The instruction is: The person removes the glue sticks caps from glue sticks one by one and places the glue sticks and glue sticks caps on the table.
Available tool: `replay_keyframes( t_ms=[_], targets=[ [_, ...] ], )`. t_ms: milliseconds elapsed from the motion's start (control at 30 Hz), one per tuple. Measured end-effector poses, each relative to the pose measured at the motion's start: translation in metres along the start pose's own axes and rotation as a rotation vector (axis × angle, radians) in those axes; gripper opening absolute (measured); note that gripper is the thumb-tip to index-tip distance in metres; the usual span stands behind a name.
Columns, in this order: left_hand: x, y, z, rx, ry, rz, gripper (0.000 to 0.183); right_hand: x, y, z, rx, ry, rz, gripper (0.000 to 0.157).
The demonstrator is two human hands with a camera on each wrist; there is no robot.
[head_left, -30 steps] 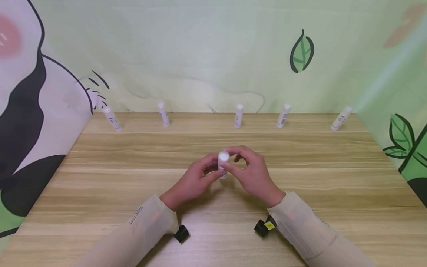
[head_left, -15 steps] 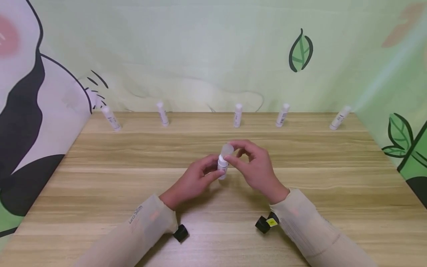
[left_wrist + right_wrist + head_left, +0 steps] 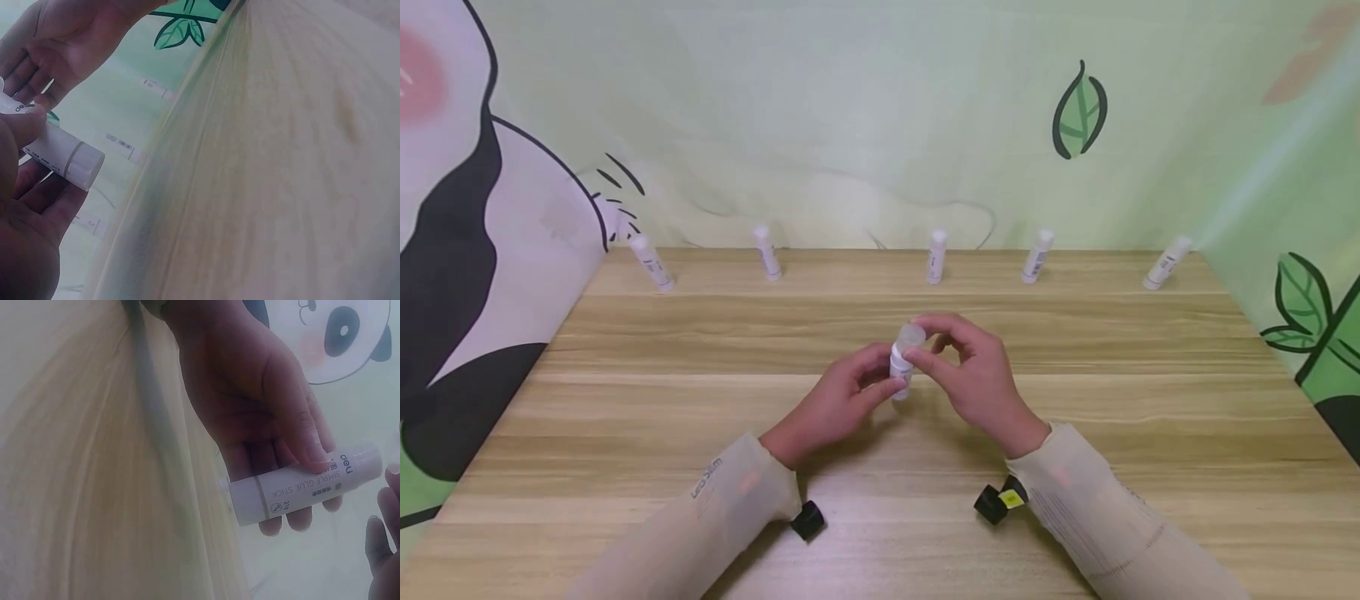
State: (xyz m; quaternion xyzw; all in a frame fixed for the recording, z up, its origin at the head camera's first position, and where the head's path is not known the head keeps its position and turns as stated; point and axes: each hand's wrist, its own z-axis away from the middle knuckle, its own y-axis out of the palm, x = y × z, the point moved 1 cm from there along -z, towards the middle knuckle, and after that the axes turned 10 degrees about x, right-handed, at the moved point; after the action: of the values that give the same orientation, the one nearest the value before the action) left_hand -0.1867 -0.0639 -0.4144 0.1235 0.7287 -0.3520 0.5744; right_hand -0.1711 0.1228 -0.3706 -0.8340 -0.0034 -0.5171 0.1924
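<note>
Pinched between the thumb and fingers of the person's left hand (image 3: 835, 408), a white plastic cylindrical glue stick (image 3: 900, 381) is held roughly upright over the middle of a pale wood-grain tabletop (image 3: 700, 333). The head view does not settle whether its base touches the wood. The left thumb lies along the near side, over the printed label, with the fingers round the far side; in the right wrist view the base end sticks out past them. The right hand (image 3: 973, 375) has a small translucent round cap (image 3: 912, 336) between thumb and forefinger, its grip closed to the cap's width. The cap sits at the top of the stick, slightly tilted, with the white neck showing below; whether its rim touches the neck cannot be told.

The tube should be light and stiff, and its smooth rounded wall may slip or roll under a loose pinch. The labelled middle looks the best place for a steady hold, leaving the neck free. The cap is likely thin and rigid, best taken by its sides without squeezing hard. Any exposed glue would be soft and easily dented.

Along the back edge, well apart from the hands, stand five similar white glue sticks (image 3: 936, 258).
</note>
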Motion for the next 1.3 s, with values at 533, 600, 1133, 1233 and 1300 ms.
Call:
replay_keyframes(
  t_ms=[533, 600, 1133, 1233, 1300],
  targets=[
    [0.004, -0.01, 0.0, -0.054, -0.057, -0.02, 0.037, -0.017, -0.005, -0.002, -0.028, 0.068, 0.052, 0.031],
    [0.005, -0.012, -0.001, -0.065, -0.071, -0.02, 0.038, -0.019, -0.006, -0.003, -0.026, 0.077, 0.057, 0.031],
    [0.015, -0.04, -0.002, -0.162, -0.151, -0.026, 0.034, -0.04, -0.005, -0.01, 0.126, 0.335, 0.211, 0.033],
    [0.017, -0.045, -0.002, -0.17, -0.149, -0.023, 0.034, -0.045, -0.007, -0.016, 0.162, 0.371, 0.267, 0.033],
    [0.02, -0.049, -0.003, -0.175, -0.144, -0.024, 0.035, -0.048, -0.007, -0.021, 0.18, 0.382, 0.293, 0.032]
  ],
)
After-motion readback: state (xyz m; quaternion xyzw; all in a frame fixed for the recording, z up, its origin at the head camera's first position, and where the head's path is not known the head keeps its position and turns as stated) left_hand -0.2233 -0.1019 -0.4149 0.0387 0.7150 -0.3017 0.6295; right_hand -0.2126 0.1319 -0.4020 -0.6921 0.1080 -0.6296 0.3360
